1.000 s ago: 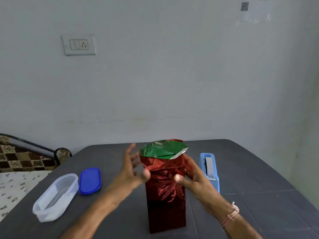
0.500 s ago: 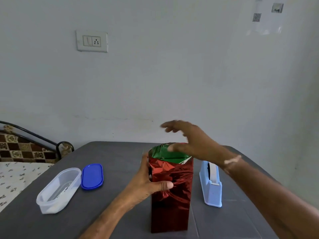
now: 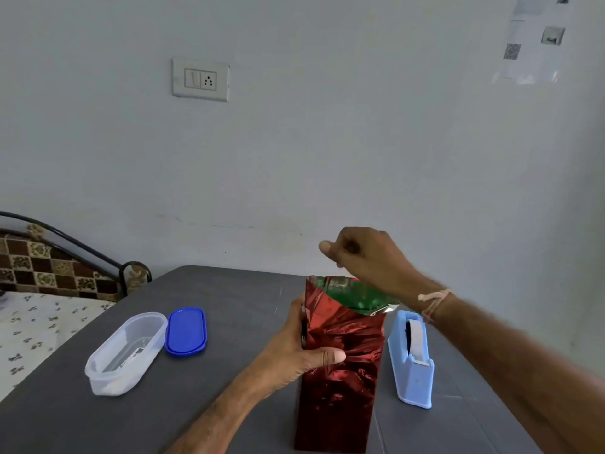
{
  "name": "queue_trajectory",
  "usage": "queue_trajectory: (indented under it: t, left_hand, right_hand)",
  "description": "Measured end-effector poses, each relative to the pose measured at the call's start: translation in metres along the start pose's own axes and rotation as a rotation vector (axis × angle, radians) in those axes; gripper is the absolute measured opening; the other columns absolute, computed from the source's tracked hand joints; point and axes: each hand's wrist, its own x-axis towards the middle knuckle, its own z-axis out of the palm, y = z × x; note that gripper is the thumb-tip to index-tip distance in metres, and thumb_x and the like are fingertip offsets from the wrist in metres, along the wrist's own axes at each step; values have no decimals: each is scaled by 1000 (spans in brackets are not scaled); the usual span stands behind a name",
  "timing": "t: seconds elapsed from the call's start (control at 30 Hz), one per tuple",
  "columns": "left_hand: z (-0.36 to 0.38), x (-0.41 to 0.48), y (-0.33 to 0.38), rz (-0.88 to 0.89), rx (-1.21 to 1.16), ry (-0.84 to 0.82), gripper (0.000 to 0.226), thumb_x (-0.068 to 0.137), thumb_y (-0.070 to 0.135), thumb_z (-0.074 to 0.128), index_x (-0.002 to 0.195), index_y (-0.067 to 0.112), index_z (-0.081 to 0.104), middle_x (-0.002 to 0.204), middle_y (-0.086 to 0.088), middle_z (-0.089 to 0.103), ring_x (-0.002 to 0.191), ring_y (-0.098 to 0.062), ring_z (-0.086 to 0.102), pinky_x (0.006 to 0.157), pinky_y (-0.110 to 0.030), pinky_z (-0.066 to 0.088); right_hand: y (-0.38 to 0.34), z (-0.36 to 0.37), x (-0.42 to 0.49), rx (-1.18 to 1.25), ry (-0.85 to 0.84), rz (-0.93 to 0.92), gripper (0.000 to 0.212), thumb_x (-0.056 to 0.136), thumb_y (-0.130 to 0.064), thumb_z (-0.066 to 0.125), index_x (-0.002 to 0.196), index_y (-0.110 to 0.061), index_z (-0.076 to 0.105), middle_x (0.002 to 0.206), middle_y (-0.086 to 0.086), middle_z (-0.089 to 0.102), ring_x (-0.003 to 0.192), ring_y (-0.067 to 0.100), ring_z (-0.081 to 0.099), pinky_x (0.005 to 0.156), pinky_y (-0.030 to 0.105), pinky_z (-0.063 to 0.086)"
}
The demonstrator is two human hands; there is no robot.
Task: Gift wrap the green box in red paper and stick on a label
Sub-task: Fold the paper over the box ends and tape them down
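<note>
A tall package stands upright on a grey table (image 3: 212,404), near the viewer and a little right of centre: the green box is hidden inside shiny red paper (image 3: 340,371), which is crinkled around its upper half. The top is not yet closed, and a green surface (image 3: 357,296) shows in the opening; whether that is the box or the paper's inner face cannot be told. The left hand (image 3: 294,355) grips the package's left side, thumb laid across the near face and fingers out of sight behind. The right hand (image 3: 366,257) hovers over the far top edge, fingers curled into a loose fist with nothing visible in them. The foil looks thin, slippery and easily torn, and the tall package probably tips easily, so steadying the body while folding the loose top seems wise. A pale blue tape dispenser (image 3: 412,365) stands just right. Well left lie a blue lid (image 3: 186,332) and a clear tub (image 3: 127,352).
</note>
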Motion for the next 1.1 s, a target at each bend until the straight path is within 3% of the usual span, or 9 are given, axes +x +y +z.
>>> queue_trajectory:
  t: [0.1, 0.2, 0.27, 0.37, 0.6, 0.73, 0.9, 1.0, 1.1]
  left_hand:
    - [0, 2, -3, 6, 13, -4, 89, 82, 18, 87, 142, 44, 26, 135, 13, 61, 119, 5, 63, 90, -11, 51]
    - [0, 3, -2, 4, 31, -26, 86, 83, 23, 86, 143, 43, 27, 140, 13, 57, 120, 8, 60, 91, -11, 50]
    - [0, 2, -1, 7, 28, -45, 88, 84, 25, 85, 147, 41, 25, 141, 11, 56, 121, 6, 61, 90, -12, 52]
    - [-1, 2, -1, 14, 32, -51, 96, 84, 27, 84, 154, 41, 19, 144, 13, 54, 123, 7, 59, 92, -12, 51]
    - [-1, 2, -7, -14, 45, -44, 122, 83, 43, 81, 155, 44, -18, 148, 38, 29, 121, 35, 36, 96, 3, 35]
    - [2, -2, -12, 46, 132, 20, 122, 79, 59, 79, 155, 49, -17, 145, 48, 16, 132, 32, 22, 112, -5, 27]
    - [4, -6, -4, 68, 174, 31, 107, 88, 36, 76, 153, 44, -9, 142, 44, 17, 121, 41, 24, 92, 8, 30]
    - [2, -7, -1, 73, 205, 29, 107, 86, 40, 77, 153, 50, -7, 142, 46, 19, 123, 39, 26, 94, 6, 33]
    - [-1, -6, -1, 66, 250, 29, 109, 82, 48, 78, 151, 55, -5, 144, 44, 25, 126, 33, 33, 103, -1, 36]
  right_hand:
    - [-27, -12, -10, -100, -305, 132, 91, 77, -95, 26, 64, -15, 68, 61, -10, 70, 62, 6, 66, 73, 31, 53]
    - [-29, 2, -18, -184, -425, 135, 72, 78, -85, 56, 55, -18, 47, 51, -8, 46, 49, 12, 45, 60, 30, 40]
    - [-23, 9, -24, -95, -381, 113, 60, 82, -53, 74, 48, -17, 40, 46, -7, 37, 46, 13, 35, 56, 32, 35]
    - [-16, 12, -33, 72, -300, 127, 55, 82, -28, 74, 45, -17, 36, 45, -5, 33, 46, 14, 31, 55, 34, 34]
    - [-3, 6, -56, -18, -154, 163, 47, 86, -31, 69, 51, -12, 44, 44, -7, 37, 46, 9, 34, 60, 31, 45]
    - [5, 9, -64, 115, -128, 183, 55, 88, -32, 71, 50, -13, 36, 49, 0, 35, 50, 14, 33, 60, 39, 45]
    - [2, 14, -68, 123, -121, 225, 71, 83, -75, 62, 51, -15, 44, 45, -7, 40, 45, 8, 37, 60, 30, 40]
    - [0, 17, -71, 43, -77, 279, 55, 79, -73, 67, 67, -19, 68, 54, -15, 60, 54, 2, 54, 73, 32, 48]
    - [1, 20, -75, 60, -80, 296, 38, 81, -57, 73, 69, -21, 72, 63, -18, 68, 64, 0, 61, 88, 43, 54]
